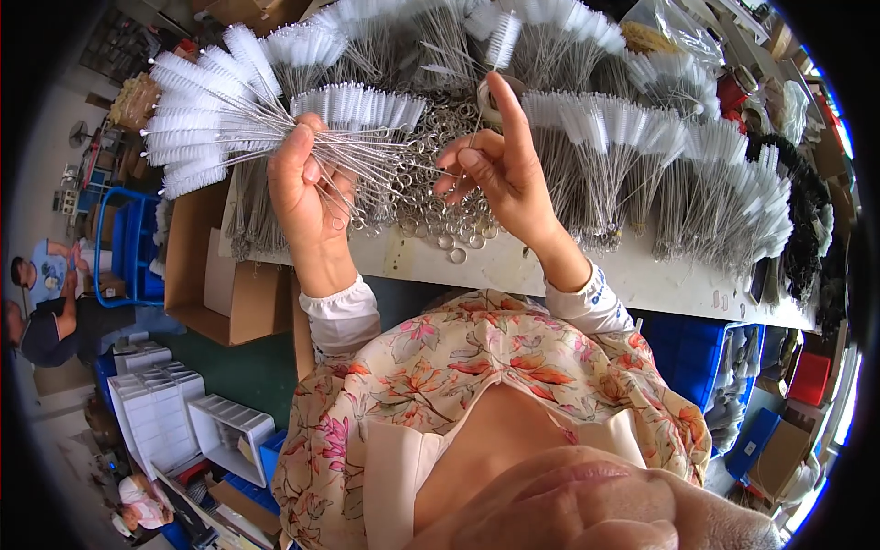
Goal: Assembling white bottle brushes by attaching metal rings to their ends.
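I am clamping a light, springy fan of white-bristled twisted-wire brushes (266,128) in my left hand (307,188); my right hand (500,165) is pinching one brush's (500,41) thin wire stem, the best hold.

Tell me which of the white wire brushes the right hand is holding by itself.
The single brush standing upright above the right hand, its wire stem pinched at the fingers. The left hand grips a fanned bundle; the remaining brushes lie in rows on the table.
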The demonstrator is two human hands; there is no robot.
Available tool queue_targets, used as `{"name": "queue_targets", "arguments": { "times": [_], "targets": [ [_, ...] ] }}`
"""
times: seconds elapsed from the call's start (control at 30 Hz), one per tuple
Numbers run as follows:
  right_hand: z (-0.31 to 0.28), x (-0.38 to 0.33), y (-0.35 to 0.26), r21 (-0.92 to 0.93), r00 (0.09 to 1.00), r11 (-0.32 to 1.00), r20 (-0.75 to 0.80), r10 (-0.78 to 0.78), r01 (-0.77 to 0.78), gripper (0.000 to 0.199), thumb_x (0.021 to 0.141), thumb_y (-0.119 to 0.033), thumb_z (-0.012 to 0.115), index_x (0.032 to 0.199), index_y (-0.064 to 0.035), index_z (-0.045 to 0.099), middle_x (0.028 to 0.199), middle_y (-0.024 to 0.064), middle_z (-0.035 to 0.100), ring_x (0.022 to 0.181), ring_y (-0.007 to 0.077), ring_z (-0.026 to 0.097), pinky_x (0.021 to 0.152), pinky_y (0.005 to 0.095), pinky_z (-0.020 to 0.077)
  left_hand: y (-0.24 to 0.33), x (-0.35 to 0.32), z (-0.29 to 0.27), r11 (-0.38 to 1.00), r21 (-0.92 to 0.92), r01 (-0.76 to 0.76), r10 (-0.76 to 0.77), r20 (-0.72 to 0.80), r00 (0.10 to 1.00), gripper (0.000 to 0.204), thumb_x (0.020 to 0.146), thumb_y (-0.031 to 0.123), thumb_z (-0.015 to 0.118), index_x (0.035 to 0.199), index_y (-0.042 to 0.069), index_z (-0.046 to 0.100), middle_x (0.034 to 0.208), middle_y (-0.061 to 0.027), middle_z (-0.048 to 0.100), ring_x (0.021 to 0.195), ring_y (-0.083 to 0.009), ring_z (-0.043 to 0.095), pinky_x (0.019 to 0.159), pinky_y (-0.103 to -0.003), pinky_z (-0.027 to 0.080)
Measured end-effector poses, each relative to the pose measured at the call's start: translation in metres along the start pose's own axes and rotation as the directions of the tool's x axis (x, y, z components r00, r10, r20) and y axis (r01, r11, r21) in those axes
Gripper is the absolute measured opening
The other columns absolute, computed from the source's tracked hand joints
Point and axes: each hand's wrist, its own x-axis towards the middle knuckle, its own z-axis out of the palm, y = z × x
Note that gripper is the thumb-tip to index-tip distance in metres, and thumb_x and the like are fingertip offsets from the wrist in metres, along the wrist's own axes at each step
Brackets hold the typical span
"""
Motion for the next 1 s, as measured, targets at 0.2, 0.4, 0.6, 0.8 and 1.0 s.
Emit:
{"name": "queue_targets", "arguments": {
  "times": [0.2,0.4,0.6,0.8,1.0],
  "targets": [
    [-0.020,0.005,-0.005,-0.079,0.968,0.981,-0.165,-0.190,0.179,0.069,0.086,0.006,0.045,0.139,-0.0140,0.007,0.083,0.0140,0.061,0.076,0.0204,0.063,0.067,0.0308,0.0546,0.005,-0.003,0.001,1.000,0.005,0.017,-0.016,-0.095,0.995,0.016,0.083,0.024,0.057,0.085,0.009,0.053,0.052,0.0114,0.038,0.037,-0.0013,0.024,0.031,-0.018,0.018],
    [-0.058,0.007,-0.048,-0.107,0.784,0.860,-0.369,-0.500,0.499,0.040,0.093,-0.004,0.036,0.132,-0.0088,0.025,0.073,0.0066,0.049,0.049,0.0093,0.044,0.046,0.0238,0.0466,0.015,0.009,-0.012,0.928,-0.364,0.075,-0.027,0.135,0.990,0.015,0.082,0.018,0.059,0.084,0.007,0.050,0.054,0.0080,0.039,0.038,-0.0011,0.021,0.032,-0.019,0.014],
    [-0.029,-0.001,-0.054,-0.170,0.975,0.983,-0.222,0.034,-0.073,0.021,0.091,-0.006,0.038,0.103,0.0020,0.053,0.067,0.0008,0.046,0.053,0.0065,0.043,0.048,0.0202,0.0388,0.008,0.001,-0.004,0.949,-0.305,0.076,-0.042,0.117,0.992,0.014,0.082,0.018,0.059,0.084,0.007,0.051,0.054,0.0085,0.039,0.038,-0.0013,0.023,0.033,-0.018,0.015],
    [0.001,0.003,-0.011,-0.233,0.981,0.955,0.018,0.193,-0.184,0.014,0.093,-0.005,0.039,0.097,0.0015,0.051,0.080,0.0057,0.061,0.063,0.0097,0.059,0.059,0.0218,0.0486,-0.017,-0.014,0.028,0.996,0.084,0.043,-0.039,-0.054,0.998,0.018,0.080,0.023,0.061,0.087,0.007,0.056,0.050,0.0104,0.037,0.037,-0.0038,0.034,0.031,-0.017,0.025],
    [-0.011,0.002,0.012,-0.102,0.985,0.995,-0.170,-0.022,0.005,0.017,0.094,-0.008,0.040,0.098,0.0020,0.053,0.088,0.0074,0.061,0.080,0.0124,0.059,0.075,0.0261,0.0482,-0.018,-0.019,0.031,0.971,0.221,0.095,-0.087,-0.046,0.995,0.015,0.074,0.013,0.067,0.083,0.002,0.061,0.056,0.0068,0.043,0.046,-0.0019,0.041,0.043,-0.019,0.039]
  ]
}}
